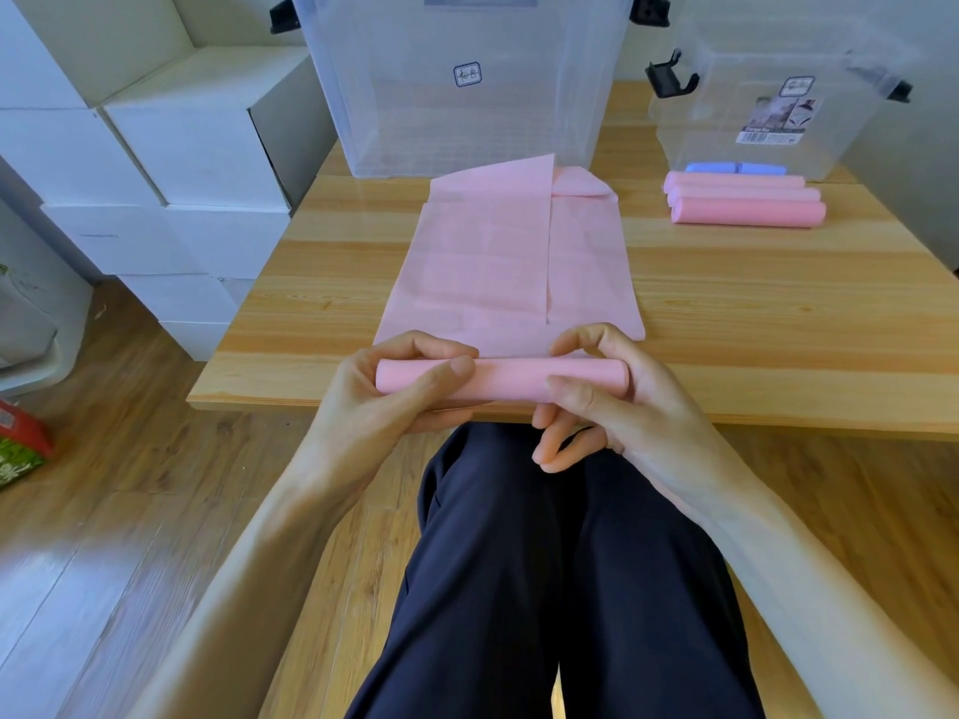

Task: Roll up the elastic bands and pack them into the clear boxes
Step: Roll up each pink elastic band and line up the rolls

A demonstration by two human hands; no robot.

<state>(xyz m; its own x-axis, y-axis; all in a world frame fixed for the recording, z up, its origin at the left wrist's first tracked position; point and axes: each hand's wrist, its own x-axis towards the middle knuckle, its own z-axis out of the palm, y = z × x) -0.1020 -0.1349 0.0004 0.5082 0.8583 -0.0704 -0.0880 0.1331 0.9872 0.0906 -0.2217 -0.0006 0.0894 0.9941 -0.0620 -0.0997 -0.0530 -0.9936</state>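
Head view shows the left hand (394,391) and right hand (597,402) both curled round a half-rolled pink elastic band (503,378) at the near edge of the wooden table (778,313), thumbs on top, fingers beneath; its unrolled length (498,262) lies flat, reaching toward the large clear box (467,85); three finished pink rolls (747,202) lie side by side in front of the smaller clear box (768,96), with blue rolls (734,168) just behind them; white cartons (171,147) stand stacked at left.
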